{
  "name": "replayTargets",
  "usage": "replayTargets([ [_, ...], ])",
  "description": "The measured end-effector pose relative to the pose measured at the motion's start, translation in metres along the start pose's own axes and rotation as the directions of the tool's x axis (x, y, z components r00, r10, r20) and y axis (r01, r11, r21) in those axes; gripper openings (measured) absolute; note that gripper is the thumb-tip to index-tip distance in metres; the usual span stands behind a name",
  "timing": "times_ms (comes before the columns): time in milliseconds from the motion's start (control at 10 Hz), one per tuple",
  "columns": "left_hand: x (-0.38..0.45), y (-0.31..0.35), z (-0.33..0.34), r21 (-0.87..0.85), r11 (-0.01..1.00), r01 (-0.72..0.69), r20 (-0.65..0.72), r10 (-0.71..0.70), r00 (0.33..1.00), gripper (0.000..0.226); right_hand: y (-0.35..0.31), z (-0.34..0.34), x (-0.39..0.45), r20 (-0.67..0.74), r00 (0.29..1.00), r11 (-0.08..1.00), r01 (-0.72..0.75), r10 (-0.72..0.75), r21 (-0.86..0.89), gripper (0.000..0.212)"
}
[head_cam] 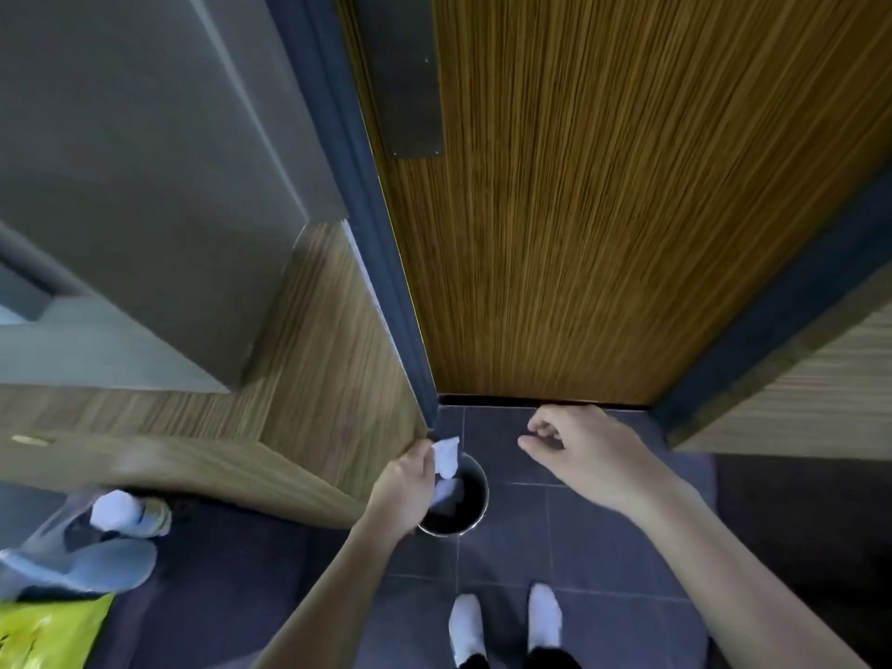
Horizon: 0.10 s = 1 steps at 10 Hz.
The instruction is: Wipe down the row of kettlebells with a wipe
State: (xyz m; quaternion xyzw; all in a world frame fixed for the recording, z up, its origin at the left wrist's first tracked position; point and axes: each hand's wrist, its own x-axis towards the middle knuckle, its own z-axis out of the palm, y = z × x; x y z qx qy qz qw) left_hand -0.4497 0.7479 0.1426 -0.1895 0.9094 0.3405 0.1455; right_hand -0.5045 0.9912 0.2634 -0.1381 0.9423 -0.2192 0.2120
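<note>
Looking down at my feet on dark tiles before a wooden door (603, 210), my left hand (403, 485) pinches a crumpled white wipe (446, 456) directly above a small round bin (458, 499). My right hand (584, 451) hangs loosely curled, holding nothing. The wipe looks light, soft and limp, so a fingertip pinch at its bunched top should do. No kettlebells are in view.
</note>
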Motion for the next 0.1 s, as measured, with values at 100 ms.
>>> replayTargets([
  [100, 0.0346, -0.0122, 0.0077, -0.007, 0.999, 0.037, 0.093, -0.036, 0.995, 0.042, 0.0012, 0.0038, 0.0224, 0.022, 0.999, 0.999, -0.034, 0.034, -0.008, 0.035],
])
